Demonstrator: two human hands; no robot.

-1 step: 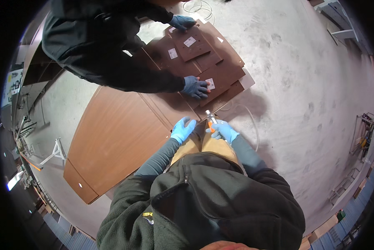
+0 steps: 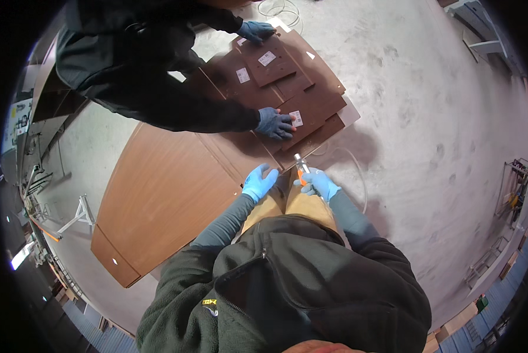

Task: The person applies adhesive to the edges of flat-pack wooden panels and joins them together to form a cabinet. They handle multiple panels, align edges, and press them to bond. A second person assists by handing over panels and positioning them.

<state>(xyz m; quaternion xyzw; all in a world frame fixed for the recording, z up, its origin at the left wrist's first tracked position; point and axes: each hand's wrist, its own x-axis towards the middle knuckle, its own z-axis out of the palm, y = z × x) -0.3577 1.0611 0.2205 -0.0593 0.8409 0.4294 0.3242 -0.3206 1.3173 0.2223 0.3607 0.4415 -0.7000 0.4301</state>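
Observation:
In my right hand (image 2: 320,185), gloved in light blue, is a slim hand tool (image 2: 301,167) with a silver tip and an orange band; its exact kind is unclear. The tip points away from me, past the edge of the brown panels. My left hand (image 2: 259,184), in a matching glove, holds nothing, with thumb and fingers apart. It is over the near edge of a large wood-look brown panel (image 2: 170,188); whether it touches is unclear. Beyond my hands, several smaller brown panels (image 2: 317,106) lie stacked, some with white labels (image 2: 267,58).
A co-worker in dark clothing leans in from the far left. One gloved hand (image 2: 275,123) rests on the stack, the other (image 2: 255,30) at its far edge. A thin pale hose (image 2: 358,167) runs along the grey floor at right. A white metal stand (image 2: 82,213) is at left.
My right hand has shifted slightly to the right with the tool, whose tip has moved the same way. My left hand and the co-worker's hands are nearly unmoved.

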